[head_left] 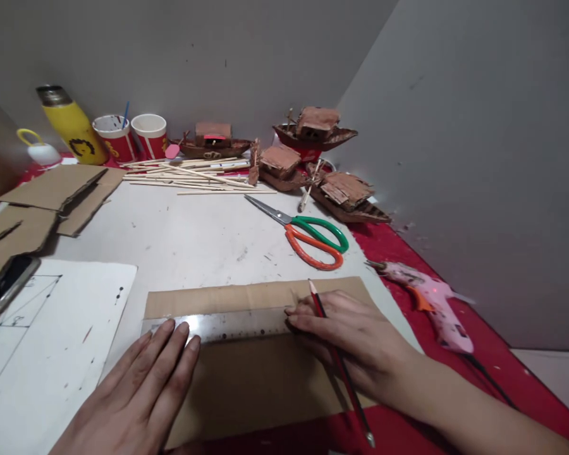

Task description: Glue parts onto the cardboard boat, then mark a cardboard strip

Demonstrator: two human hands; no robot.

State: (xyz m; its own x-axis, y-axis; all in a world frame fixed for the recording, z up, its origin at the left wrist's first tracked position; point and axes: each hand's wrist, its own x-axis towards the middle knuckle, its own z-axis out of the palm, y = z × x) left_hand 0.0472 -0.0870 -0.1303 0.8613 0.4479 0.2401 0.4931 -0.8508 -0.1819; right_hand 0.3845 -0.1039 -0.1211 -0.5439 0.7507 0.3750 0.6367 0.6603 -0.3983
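A clear ruler (246,323) lies across a brown cardboard piece (251,385), roughly parallel to its far edge. My left hand (145,382) rests palm down at the ruler's left end, fingers stretched out flat on it. My right hand (348,332) is closed at the other end, thumb and fingertips touching the ruler. Between its fingers sits a red and black pencil (344,373), sharpened tip pointing away from me and clear of the cardboard. Part of the ruler's left end is covered by my left fingers.
Scissors (308,237) lie beyond the cardboard. A pink glue gun (429,300) rests on red cloth at right. Thin sticks (194,174), model boats (346,189), paper cups (149,136) and a yellow bottle (76,129) line the back. Cardboard scraps (52,186) and a drawn sheet (76,322) are left.
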